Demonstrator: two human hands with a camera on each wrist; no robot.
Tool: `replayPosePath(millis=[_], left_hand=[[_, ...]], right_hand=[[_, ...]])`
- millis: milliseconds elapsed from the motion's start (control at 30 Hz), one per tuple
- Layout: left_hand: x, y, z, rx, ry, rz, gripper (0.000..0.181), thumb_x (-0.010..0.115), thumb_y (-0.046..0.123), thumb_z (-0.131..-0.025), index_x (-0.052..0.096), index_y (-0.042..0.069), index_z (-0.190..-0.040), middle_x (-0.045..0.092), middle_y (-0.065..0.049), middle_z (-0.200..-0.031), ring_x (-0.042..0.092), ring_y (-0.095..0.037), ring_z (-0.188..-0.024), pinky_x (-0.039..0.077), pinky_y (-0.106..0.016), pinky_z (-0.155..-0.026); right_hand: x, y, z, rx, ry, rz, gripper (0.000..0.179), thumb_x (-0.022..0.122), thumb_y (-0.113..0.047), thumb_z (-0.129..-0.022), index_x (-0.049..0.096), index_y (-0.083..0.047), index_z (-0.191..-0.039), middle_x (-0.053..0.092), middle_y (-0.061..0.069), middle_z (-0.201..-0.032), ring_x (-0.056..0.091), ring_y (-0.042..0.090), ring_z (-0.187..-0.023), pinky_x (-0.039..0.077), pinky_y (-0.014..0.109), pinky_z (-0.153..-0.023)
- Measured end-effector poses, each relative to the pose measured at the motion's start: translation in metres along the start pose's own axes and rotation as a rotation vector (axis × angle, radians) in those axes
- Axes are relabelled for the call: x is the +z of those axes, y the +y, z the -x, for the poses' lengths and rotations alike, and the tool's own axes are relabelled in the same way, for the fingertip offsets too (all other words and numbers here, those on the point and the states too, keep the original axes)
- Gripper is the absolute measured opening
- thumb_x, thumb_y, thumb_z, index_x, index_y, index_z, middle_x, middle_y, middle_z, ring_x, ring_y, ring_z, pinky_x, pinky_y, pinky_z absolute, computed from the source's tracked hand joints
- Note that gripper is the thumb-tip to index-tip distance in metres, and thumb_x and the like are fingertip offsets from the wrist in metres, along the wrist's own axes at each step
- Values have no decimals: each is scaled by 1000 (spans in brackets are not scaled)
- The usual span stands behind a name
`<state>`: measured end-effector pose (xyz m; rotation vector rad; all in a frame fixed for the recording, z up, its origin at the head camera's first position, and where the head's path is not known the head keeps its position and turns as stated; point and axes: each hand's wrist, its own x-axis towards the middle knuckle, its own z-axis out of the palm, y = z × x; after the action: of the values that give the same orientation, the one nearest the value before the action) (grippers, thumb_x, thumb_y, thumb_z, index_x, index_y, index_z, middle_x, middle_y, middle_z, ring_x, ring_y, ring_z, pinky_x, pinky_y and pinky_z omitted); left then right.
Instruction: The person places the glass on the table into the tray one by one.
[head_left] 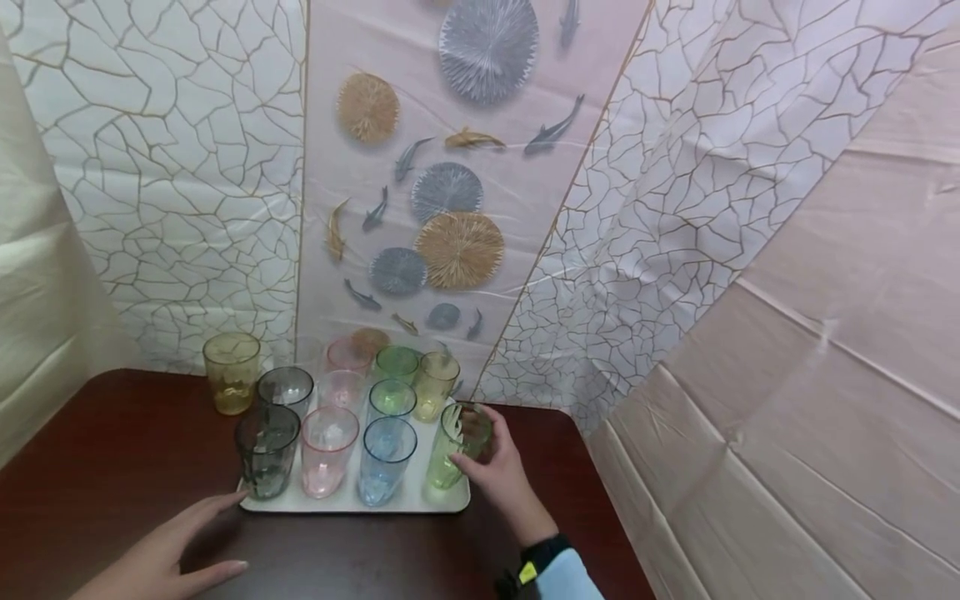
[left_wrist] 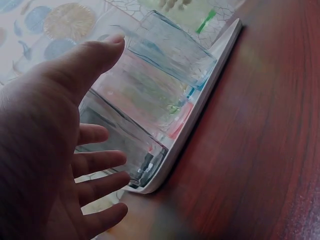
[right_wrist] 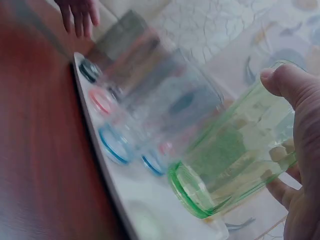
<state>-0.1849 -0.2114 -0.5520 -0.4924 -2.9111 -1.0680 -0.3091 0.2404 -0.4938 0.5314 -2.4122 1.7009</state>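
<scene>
My right hand grips a clear green glass, thumb on the near side and fingers around the far side. Its base is close over the front right of a white tray. My left hand is held with fingers spread and thumb apart, holding nothing, fingertips right by the tray's front left corner. Nearest to it stands a dark grey glass. Along the tray's front are also a pink glass and a blue glass; further glasses stand in rows behind, partly hidden.
A yellow glass stands on the dark red table beyond the tray's back left. Another yellow glass is at the tray's back right, beside a green glass. Patterned sheets hang behind the table.
</scene>
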Motion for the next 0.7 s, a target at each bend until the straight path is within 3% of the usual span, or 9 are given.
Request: replayPosePath(millis=[167, 300, 400, 500, 700], left_hand=[[-4, 5, -5, -71, -58, -5, 94, 72, 65, -87, 46, 3, -154, 52, -27, -148, 48, -50, -132, 46, -71, -97], [-5, 6, -4, -52, -34, -6, 93, 73, 63, -87, 48, 3, -153, 53, -27, -147, 49, -50, -132, 46, -71, -96], [-5, 6, -1, 1, 21, -12, 89, 76, 60, -87, 51, 3, -150, 55, -26, -145, 51, -49, -130, 47, -71, -95], [-5, 5, 0, 27, 52, -12, 87, 77, 58, -86, 53, 4, -149, 57, -24, -144, 52, -46, -130, 48, -70, -95], [-7, 3, 2, 13, 64, -11, 85, 77, 59, -86, 53, 6, -149, 57, -22, -144, 52, -45, -130, 48, -69, -95]], right_hand=[[6, 12, -39, 10, 28, 93, 87, 85, -26, -87, 33, -13, -156, 54, 14, -145, 56, 32, -127, 54, 51, -98], [11, 16, -61, 48, -1, 170, 89, 83, -40, -88, 31, -18, -157, 53, 10, -146, 57, 28, -122, 56, 46, -90], [13, 20, -67, 87, -21, 185, 91, 81, -48, -87, 29, -21, -157, 50, 6, -149, 53, 25, -127, 54, 48, -95], [16, 28, -69, 80, -32, 166, 92, 82, -44, -87, 28, -19, -157, 48, 8, -151, 48, 27, -134, 49, 54, -104], [26, 43, -71, 67, -54, 163, 93, 84, -38, -86, 28, -22, -159, 44, 11, -154, 42, 27, -141, 41, 54, -113]])
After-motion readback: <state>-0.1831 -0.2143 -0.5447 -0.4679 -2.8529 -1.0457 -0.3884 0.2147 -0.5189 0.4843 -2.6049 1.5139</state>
